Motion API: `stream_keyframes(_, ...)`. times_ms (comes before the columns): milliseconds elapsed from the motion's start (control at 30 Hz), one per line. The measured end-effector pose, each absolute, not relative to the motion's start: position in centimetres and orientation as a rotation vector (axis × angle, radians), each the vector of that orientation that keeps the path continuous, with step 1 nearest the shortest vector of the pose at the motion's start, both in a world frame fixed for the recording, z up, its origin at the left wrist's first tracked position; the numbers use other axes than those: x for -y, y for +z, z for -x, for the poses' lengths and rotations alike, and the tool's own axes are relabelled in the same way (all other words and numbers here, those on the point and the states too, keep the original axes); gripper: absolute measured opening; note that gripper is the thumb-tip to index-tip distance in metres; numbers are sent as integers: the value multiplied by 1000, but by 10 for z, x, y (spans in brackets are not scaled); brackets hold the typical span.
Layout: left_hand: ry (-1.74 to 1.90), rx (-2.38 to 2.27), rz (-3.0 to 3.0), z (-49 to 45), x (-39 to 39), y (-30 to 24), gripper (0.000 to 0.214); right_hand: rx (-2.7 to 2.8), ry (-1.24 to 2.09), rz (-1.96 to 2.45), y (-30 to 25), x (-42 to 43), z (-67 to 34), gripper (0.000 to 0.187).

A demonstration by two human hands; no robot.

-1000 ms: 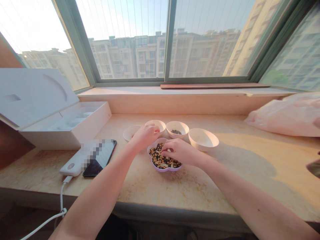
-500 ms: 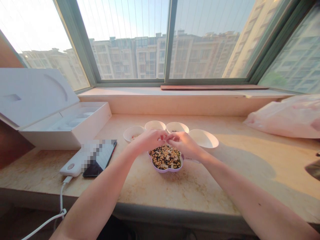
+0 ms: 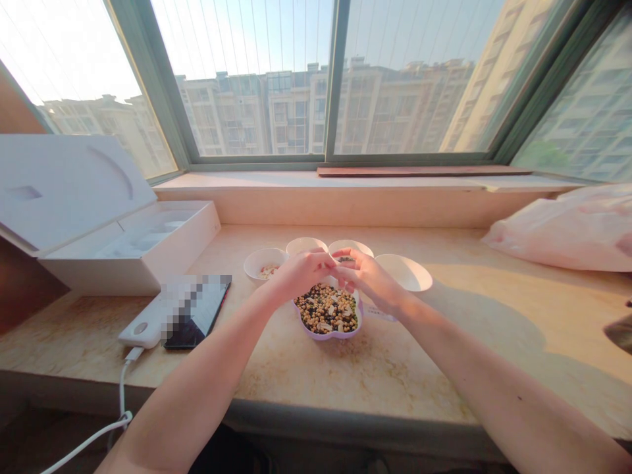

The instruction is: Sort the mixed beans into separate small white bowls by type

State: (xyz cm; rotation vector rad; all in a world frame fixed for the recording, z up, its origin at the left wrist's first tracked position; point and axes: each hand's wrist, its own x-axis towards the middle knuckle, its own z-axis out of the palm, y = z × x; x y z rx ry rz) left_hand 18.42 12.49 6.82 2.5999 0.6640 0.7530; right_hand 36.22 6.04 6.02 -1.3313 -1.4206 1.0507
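Left hand (image 3: 301,273) and right hand (image 3: 368,278) up over the back edge of a purple flower-shaped dish (image 3: 332,336), right in the middle of the stone desk (image 3: 395,385). Fingers (image 3: 330,264) of both hands bent and close together, tips nearly touching. Maybe a tiny bit pinched there, but too hidden to tell.

Inside the dish, a big heap of yellow beans, black beans and pale nut bits (image 3: 326,309). Behind the dish, two white bowls (image 3: 306,245) side by side, a few dark bits in the right one. Left of the dish, a white bowl (image 3: 263,263) with pale bits. Right of the dish, one more white bowl (image 3: 407,273).

Farther left of the dish, a phone (image 3: 197,313), a white power bank (image 3: 141,327) and an open white box (image 3: 123,250). Far right of the dish, a pink plastic bag (image 3: 557,230).
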Motion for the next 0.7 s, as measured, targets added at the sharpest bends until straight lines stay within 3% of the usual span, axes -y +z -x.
stream_keyframes(100, 781, -839, -2644, -182, -130, 68, 23, 1483, 960, 1392, 59, -59, -362, 45)
stream_keyframes(267, 708, -1139, -2804, -174, -145, 60, 25, 1929, 519, 1467, 53, -55, -358, 19)
stream_keyframes(400, 627, -1243, -2855, -171, -150, 54, 32, 2276, 586, 1326, 54, -48, -352, 28)
stream_keyframes(700, 486, -1280, -2863, -175, -148, 56, 37, 2516, 563, 1258, 61, -40, -345, 22)
